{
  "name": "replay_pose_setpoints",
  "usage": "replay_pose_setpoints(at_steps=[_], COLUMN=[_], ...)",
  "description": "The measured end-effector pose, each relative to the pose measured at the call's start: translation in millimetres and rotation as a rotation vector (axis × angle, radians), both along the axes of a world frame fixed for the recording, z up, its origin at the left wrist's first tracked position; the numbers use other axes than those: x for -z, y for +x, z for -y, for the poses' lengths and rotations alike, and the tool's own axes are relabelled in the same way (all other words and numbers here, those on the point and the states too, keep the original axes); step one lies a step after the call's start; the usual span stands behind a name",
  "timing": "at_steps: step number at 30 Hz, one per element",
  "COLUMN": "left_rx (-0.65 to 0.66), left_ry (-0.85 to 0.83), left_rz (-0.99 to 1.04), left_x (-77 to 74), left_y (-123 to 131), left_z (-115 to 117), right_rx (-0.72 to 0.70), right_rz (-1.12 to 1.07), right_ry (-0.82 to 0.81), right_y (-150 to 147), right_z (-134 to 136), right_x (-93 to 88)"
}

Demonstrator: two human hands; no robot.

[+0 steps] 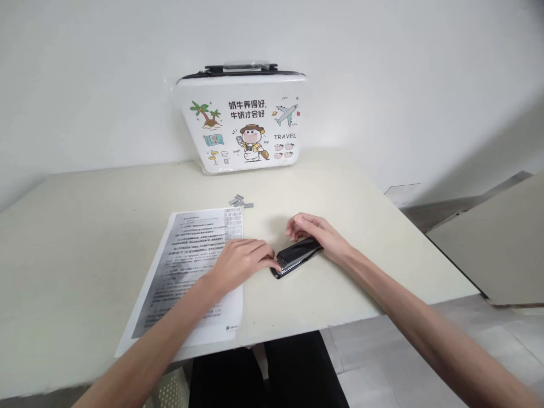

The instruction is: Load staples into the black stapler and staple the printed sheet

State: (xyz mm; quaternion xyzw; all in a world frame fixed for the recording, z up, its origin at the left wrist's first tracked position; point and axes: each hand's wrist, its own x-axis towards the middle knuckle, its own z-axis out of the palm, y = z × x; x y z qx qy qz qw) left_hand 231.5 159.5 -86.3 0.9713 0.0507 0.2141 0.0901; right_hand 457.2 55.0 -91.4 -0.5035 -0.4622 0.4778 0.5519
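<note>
A black stapler [298,256] lies on the table, slanting from its near left end up to the far right. My left hand [244,259] is at the near end, with thumb and fingertips pinching there. Curled around the far end, my right hand [318,231] steadies it with the palm side against it. Printed sheets [182,277] lie under my left hand and forearm. Just beyond their top edge sits a small pile of grey staple strips [238,200].
A white case [246,130] with cartoon prints and a black handle stands against the wall at the back of the cream table [76,238]. On the right is another pale panel [493,243], beyond the table's edge. My dark-clad legs [272,371] are below the front edge.
</note>
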Motion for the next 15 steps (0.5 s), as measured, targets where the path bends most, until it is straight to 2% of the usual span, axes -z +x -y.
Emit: replay_pose_setpoints(at_steps=[4,8,12,15], left_rx=[-0.064,-0.089,-0.124,-0.15], left_ry=[0.061,-0.051,-0.073,-0.026], left_rz=[-0.077,-0.183,-0.288,-0.328], left_x=[-19.7,-34.8,-23.5,-7.5], left_y=[-18,-78,-146,-171], left_z=[0,-5,6,30], right_rx=[-0.059,-0.08,-0.079,-0.049], right_rz=[0.114,0.219,0.275,0.352], right_ry=[-0.02,-0.03,-0.046,-0.057], right_y=[-2,-4,-5,-6], right_z=[5,10,11,13], right_x=[-5.1,-5.7,-3.5,-2.4])
